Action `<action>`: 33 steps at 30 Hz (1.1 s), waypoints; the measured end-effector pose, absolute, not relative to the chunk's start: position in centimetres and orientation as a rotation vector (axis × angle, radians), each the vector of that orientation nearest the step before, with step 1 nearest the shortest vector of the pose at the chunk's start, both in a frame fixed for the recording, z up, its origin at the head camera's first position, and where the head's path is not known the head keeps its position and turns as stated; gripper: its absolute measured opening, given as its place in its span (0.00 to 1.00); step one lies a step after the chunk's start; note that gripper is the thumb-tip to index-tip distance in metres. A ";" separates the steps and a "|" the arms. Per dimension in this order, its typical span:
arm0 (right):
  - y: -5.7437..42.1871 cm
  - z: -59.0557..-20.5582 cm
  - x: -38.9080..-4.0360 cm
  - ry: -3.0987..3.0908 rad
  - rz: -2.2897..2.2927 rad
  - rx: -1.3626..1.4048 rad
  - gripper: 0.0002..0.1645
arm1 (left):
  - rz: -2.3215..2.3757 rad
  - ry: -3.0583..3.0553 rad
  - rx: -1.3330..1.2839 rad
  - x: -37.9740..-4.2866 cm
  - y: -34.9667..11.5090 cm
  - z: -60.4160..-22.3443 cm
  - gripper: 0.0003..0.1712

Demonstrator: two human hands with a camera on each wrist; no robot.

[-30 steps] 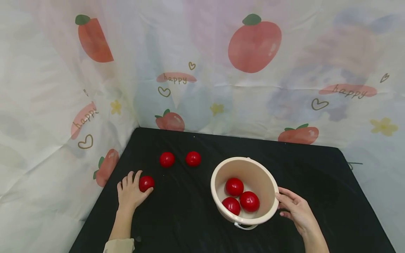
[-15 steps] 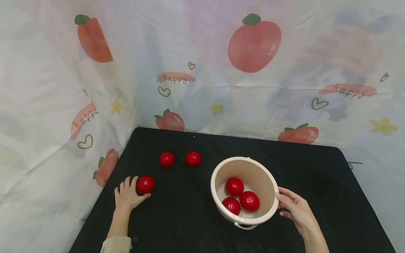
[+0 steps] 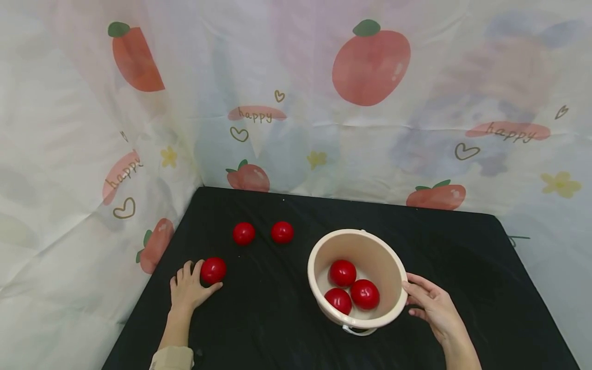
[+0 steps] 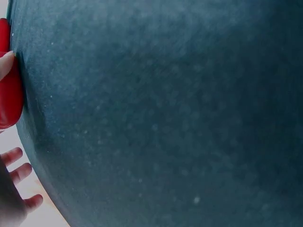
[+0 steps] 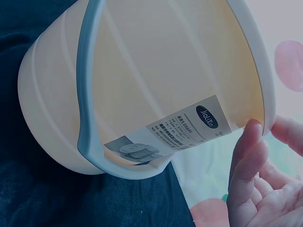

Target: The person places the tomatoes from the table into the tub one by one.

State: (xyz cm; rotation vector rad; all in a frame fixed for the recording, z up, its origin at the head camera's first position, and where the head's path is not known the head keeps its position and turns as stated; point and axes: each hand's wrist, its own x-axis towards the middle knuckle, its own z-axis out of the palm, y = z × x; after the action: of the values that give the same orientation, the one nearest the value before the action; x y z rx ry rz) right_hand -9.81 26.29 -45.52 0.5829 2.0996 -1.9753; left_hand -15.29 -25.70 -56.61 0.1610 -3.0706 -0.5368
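Observation:
In the head view my left hand holds a red ball between thumb and index finger at the table's left side. The left wrist view catches only part of this red ball, with a fingertip against it, while the other fingers stand spread apart. My right hand pinches the rim of a cream bucket, thumb and fingers on either side of it. Inside the bucket lie a red ball, another red ball and a third red ball.
Two more red balls, a left ball and a right ball, rest toward the back of the black-covered table. A printed fabric backdrop rises behind and at the left. The bucket's handle hangs down its side.
My left hand has drawn back slightly toward the front and left, then a little right again, showing more of the ball. The right hand and bucket have stayed in place.

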 end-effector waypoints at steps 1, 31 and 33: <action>26.3 -45.5 -9.8 2.100 -1.974 0.582 0.11 | -0.547 -3.061 0.160 -15.3 -25.6 -56.7 0.48; 26.3 -45.6 -9.9 2.119 -1.957 0.583 0.08 | -0.079 -2.565 -0.716 -19.2 -9.0 -43.5 0.43; 26.3 -45.6 -9.9 2.120 -1.959 0.580 0.08 | -0.064 -2.542 -0.779 -19.2 -7.6 -42.9 0.43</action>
State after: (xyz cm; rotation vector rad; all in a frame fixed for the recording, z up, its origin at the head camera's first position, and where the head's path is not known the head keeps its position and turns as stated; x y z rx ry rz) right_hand -9.87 26.33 -45.60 0.5798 2.1202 -1.9587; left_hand -19.22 -7.62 -42.94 -0.7792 -2.5418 -0.0645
